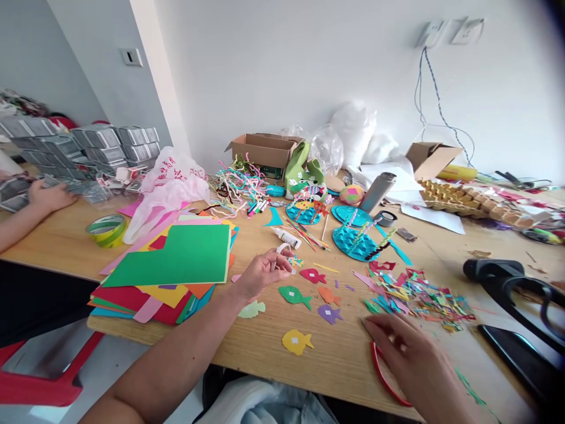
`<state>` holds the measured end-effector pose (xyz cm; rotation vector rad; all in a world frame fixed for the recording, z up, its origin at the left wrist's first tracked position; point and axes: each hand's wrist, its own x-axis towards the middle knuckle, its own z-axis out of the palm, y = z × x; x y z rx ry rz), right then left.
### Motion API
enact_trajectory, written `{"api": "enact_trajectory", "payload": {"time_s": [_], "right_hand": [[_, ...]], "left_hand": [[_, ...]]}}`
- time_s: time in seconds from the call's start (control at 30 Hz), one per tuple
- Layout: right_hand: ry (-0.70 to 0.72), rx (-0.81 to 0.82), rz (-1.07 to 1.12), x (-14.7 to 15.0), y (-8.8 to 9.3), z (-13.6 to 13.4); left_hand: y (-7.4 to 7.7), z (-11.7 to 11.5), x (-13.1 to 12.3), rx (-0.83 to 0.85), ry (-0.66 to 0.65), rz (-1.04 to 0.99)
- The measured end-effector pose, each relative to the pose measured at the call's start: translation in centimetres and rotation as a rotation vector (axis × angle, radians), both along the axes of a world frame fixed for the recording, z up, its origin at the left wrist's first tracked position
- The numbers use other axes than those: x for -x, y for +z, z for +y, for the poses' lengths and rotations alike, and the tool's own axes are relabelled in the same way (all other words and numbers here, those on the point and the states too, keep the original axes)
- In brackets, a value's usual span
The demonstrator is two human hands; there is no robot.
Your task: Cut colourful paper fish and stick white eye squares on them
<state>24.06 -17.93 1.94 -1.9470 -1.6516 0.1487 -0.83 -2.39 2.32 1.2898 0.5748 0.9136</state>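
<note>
Paper fish [295, 295] are lying on the wooden table [335, 359] in green, red, orange, purple and yellow. Most are showing a little white square on them.

The left hand [263, 272] is hanging just beside the red fish. Its fingers are curling in and pinching a little white piece [282, 249] at the tips. A tiny colourful bit [295, 261] is sitting right by those fingertips. I cannot tell if the hand is holding it too, or if it is lying on the table.

The right hand [412, 356] is resting low, near the front edge of the table. Its fingers are lying over red scissors [383, 370]. I cannot tell if it is gripping them or only lying on them. A heap of paper scraps [415, 294] is lying just past this hand.

To me, the fish are looking cut out already, and the sticking-on of small bits is the step going on. The white piece is very small, so moving it is calling for a soft pinch and a steady hand.

A glue bottle [286, 237] is lying near the left hand, and a stack of coloured paper [176, 259] is lying to its left. Far left, another person's hand [48, 197] is resting near a green tape roll [107, 229].
</note>
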Motion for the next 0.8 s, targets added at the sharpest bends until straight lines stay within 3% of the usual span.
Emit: {"api": "enact_trajectory", "payload": {"time_s": [0.17,0.37,0.53,0.8], "right_hand": [[0.198,0.069,0.646,6.2,2.3,5.9],[0.230,0.085,0.966,9.7,1.7,8.8],[0.233,0.083,1.027,10.2,2.2,8.7],[0.211,0.198,0.771,8.2,4.0,9.0]], "left_hand": [[-0.5,0.0,0.1,-0.076,-0.045,-0.036],[-0.4,0.1,0.2,-0.057,-0.045,-0.054],[-0.2,0.1,0.3,-0.058,-0.044,-0.034],[0.2,0.1,0.2,-0.210,0.033,0.116]]}}
